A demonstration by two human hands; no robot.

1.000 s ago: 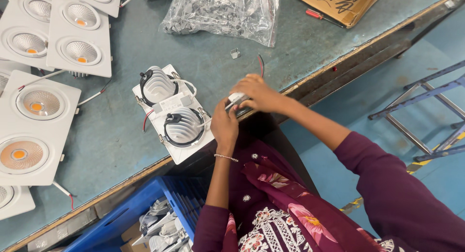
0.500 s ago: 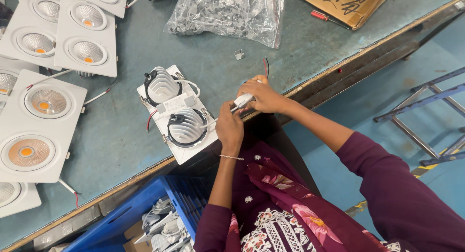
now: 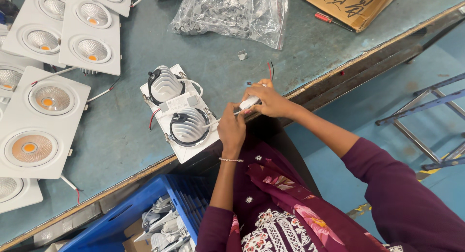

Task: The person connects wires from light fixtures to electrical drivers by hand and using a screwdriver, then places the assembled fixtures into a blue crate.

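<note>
A white twin downlight fixture (image 3: 180, 112) lies face down on the grey-green table, its two ribbed heat sinks up. At the table's front edge my right hand (image 3: 269, 99) grips a small white connector block (image 3: 249, 102) with red and black wires rising from behind the hand. My left hand (image 3: 232, 131) is closed just left of it, at the cable end that runs from the fixture to the block. Both hands touch at the block.
Several finished white twin downlights (image 3: 44, 120) lie face up at the left. A clear bag of metal clips (image 3: 232, 12) and a cardboard box (image 3: 351, 5) sit at the back. A blue crate of parts (image 3: 150, 218) stands below the table edge. A metal frame (image 3: 426, 131) is on the floor at right.
Both hands have stayed at the table's edge, working the connector block; the right hand has turned slightly and the white block shows more between the fingers.
</note>
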